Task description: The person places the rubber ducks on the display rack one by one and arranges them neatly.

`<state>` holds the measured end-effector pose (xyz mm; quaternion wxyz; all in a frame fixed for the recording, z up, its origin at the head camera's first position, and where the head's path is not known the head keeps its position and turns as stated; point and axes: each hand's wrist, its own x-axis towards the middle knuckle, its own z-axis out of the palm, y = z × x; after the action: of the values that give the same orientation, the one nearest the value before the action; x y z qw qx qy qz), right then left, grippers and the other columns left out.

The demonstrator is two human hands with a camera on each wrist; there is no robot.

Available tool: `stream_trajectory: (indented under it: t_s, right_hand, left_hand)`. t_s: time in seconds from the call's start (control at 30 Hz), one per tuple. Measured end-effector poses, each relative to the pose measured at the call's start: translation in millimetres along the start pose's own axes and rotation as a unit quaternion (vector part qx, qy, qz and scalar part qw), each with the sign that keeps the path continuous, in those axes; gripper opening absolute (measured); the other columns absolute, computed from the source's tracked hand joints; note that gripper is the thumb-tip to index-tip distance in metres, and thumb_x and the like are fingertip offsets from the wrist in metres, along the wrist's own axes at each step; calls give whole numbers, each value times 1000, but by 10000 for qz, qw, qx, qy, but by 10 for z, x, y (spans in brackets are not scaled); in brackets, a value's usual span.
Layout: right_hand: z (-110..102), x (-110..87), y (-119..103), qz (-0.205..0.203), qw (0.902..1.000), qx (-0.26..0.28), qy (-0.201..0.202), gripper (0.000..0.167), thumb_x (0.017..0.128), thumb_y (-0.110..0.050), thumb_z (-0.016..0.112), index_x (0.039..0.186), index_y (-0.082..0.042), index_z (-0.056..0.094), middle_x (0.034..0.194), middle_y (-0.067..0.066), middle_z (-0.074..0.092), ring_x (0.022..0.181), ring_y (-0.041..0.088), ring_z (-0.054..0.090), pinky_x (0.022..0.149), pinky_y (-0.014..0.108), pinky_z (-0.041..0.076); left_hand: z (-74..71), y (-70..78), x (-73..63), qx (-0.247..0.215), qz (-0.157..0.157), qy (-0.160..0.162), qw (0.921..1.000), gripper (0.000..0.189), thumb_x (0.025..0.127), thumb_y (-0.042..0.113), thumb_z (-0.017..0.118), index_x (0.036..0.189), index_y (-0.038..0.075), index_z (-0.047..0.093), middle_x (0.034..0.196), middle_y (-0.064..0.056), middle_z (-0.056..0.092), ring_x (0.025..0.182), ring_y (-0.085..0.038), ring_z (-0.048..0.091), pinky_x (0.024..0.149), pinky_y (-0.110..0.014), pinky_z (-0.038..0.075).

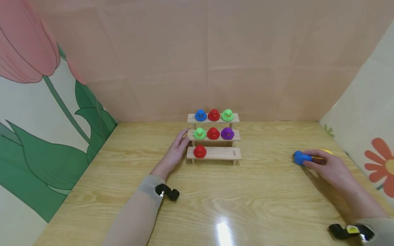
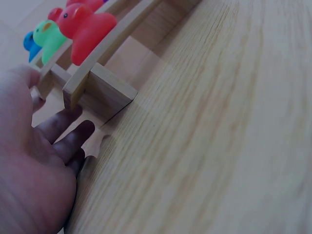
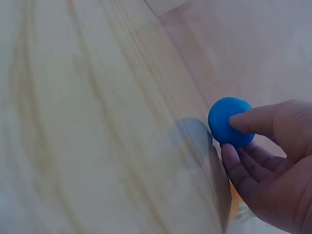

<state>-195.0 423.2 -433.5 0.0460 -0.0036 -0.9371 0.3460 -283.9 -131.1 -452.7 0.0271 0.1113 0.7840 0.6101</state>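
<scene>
At the right of the head view my right hand (image 1: 330, 169) pinches a blue rubber duck (image 1: 301, 158) between thumb and fingers. The right wrist view shows the duck's rounded blue underside (image 3: 228, 122) against the thumb. My left hand (image 1: 176, 150) is at the left end of a three-step wooden stand (image 1: 220, 154), its fingers loosely bent and touching or nearly touching the middle step. A red duck (image 1: 200, 151) sits at the left of the bottom step. Green, red and purple (image 1: 227, 133) ducks line the middle step; blue, red and green (image 1: 227, 115) ones line the top.
Something yellow (image 1: 327, 151) shows partly behind my right hand. The wooden table (image 1: 261, 198) meets a pinkish backdrop (image 1: 209, 68) behind the stand. Flower-printed panels (image 1: 375, 112) stand along both sides.
</scene>
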Motion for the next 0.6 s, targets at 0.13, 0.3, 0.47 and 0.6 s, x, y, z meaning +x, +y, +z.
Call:
stream_trajectory:
  t_s: [0.13, 0.3, 0.47, 0.6]
  right_hand:
    - [24, 0, 13, -80, 9999, 84, 55, 41, 112, -33, 70, 142, -5, 65, 143, 35, 63, 97, -8, 56, 66, 26, 52]
    - [43, 7, 25, -165, 9998, 64, 70, 35, 112, -29, 70, 138, -6, 69, 148, 33, 61, 120, 21, 58, 71, 20, 49]
    - [49, 12, 50, -251, 9995, 125, 131, 25, 112, -16, 67, 133, -3, 70, 137, 11, 69, 109, 6, 57, 67, 24, 50]
    - [31, 7, 51, -185, 9994, 285, 53, 27, 114, -15, 60, 134, -2, 70, 133, -18, 64, 107, -6, 48, 72, 20, 48]
  left_hand:
    - [1, 2, -4, 4, 8, 10, 10000, 53, 118, 54, 44, 170, 49, 35, 179, 1, 31, 166, -30, 22, 132, -61, 18]
    - [-2, -7, -5, 68, 9, 21, 10000, 52, 118, 55, 43, 170, 50, 35, 180, 1, 30, 167, -31, 21, 132, -63, 18]
    - [-1, -11, 3, 115, 17, 27, 9999, 53, 118, 56, 43, 170, 49, 34, 180, 1, 29, 167, -31, 22, 132, -63, 19]
    - [-1, -13, 7, 108, 64, 12, 9999, 56, 117, 59, 44, 170, 48, 34, 179, 0, 32, 166, -30, 24, 132, -60, 21]
